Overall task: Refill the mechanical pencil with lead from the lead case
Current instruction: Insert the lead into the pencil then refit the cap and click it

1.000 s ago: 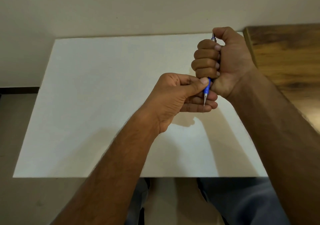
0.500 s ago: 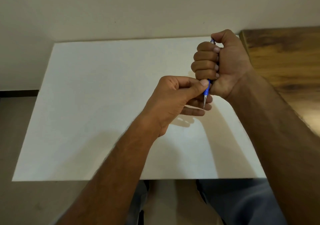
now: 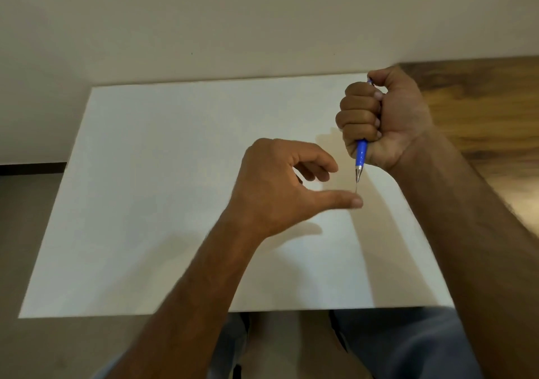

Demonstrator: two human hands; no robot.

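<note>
The blue mechanical pencil [image 3: 361, 154] stands upright in my right hand [image 3: 388, 119], which is wrapped around it in a fist, thumb over the top end. Its metal tip points down and a thin lead sticks out below it. My left hand [image 3: 280, 183] is just left of and below the tip, fingers loosely curled and apart, thumb stretched out so that its end lies right under the lead. I cannot tell whether thumb and lead touch. No lead case is in view.
Both hands hover over a white table top [image 3: 163, 203] that reaches the wall at the back. A wooden surface [image 3: 484, 110] adjoins it on the right. My legs show below the table's near edge.
My left hand has let go of the pencil's lower end and opened, dropping slightly with the thumb extended under the tip. More of the blue barrel shows below my right fist.
</note>
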